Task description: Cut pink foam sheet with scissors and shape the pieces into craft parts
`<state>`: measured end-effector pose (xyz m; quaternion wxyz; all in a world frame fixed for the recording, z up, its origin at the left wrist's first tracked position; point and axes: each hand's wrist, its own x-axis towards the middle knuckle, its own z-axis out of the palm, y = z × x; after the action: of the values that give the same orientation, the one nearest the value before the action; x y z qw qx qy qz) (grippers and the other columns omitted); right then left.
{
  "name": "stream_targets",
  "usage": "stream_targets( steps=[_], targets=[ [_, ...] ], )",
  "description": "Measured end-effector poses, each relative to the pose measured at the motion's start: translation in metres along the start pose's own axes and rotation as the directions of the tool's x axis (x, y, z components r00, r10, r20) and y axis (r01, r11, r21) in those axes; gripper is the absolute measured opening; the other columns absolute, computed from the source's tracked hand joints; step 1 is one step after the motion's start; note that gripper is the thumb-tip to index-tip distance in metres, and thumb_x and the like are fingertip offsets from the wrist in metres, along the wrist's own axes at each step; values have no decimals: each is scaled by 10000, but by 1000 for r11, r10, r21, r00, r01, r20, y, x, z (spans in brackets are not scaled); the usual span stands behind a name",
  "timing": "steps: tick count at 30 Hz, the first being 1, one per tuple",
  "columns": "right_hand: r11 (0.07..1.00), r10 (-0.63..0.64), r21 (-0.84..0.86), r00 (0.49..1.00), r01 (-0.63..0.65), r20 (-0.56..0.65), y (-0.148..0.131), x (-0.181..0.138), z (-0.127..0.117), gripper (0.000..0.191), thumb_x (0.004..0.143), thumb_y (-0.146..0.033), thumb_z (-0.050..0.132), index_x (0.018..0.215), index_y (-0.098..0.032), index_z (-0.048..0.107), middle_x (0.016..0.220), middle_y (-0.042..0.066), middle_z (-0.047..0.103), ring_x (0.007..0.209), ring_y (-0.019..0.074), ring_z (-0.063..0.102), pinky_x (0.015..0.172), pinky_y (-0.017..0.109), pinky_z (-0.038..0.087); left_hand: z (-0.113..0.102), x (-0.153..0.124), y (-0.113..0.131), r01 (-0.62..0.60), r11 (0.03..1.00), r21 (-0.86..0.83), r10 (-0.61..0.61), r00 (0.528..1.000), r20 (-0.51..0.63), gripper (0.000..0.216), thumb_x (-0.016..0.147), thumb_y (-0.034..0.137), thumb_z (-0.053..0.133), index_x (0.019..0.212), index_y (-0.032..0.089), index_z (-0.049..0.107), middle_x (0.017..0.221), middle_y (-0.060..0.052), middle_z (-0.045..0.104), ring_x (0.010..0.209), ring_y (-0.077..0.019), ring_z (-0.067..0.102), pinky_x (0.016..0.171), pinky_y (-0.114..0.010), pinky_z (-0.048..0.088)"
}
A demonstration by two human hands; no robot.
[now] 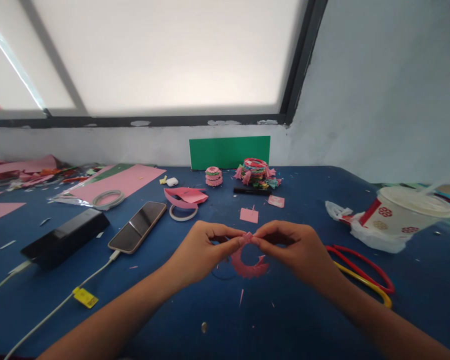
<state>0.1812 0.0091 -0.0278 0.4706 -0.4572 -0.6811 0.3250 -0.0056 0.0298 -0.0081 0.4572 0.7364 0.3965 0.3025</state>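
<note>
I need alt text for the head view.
The left hand and right hand pinch a jagged, curved pink paper piece above a blue table. Behind it, a mostly pink paper stack and a multicoloured paper stack stand before a green board; a phone lies at left.

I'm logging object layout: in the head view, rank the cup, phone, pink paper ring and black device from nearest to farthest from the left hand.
1. Pink paper ring: pinched by the left hand.
2. Phone: left of the hand.
3. Black device: left of the phone.
4. Cup: at the table's right side.
</note>
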Motion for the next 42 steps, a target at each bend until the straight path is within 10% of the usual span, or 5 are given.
stream_targets(
  steps=[33, 42],
  targets=[
    [988, -28, 152, 997, 39, -76, 4, -3, 6, 172, 679, -224, 633, 579, -184, 498, 650, -5, 580, 567, 108, 548, 510, 216, 468, 7, -4, 3, -15, 994, -107, 19, 999, 38, 265, 799, 348, 585, 982, 195, 702, 836, -57, 699, 733, -168, 605, 641, -258, 486],
    [996, 43, 80, 996, -49, 72, 5, -2, -5, 210, 698, -358, 670, 632, -181, 579, 701, 32, 652, 632, 151, 603, 569, 264, 506, 6, -4, 3, -16, 1000, -15, 17, 998, 65, 263, 813, 321, 557, 1012, 207, 687, 772, -39, 665, 642, -126, 543, 571, -222, 455]
  ],
)
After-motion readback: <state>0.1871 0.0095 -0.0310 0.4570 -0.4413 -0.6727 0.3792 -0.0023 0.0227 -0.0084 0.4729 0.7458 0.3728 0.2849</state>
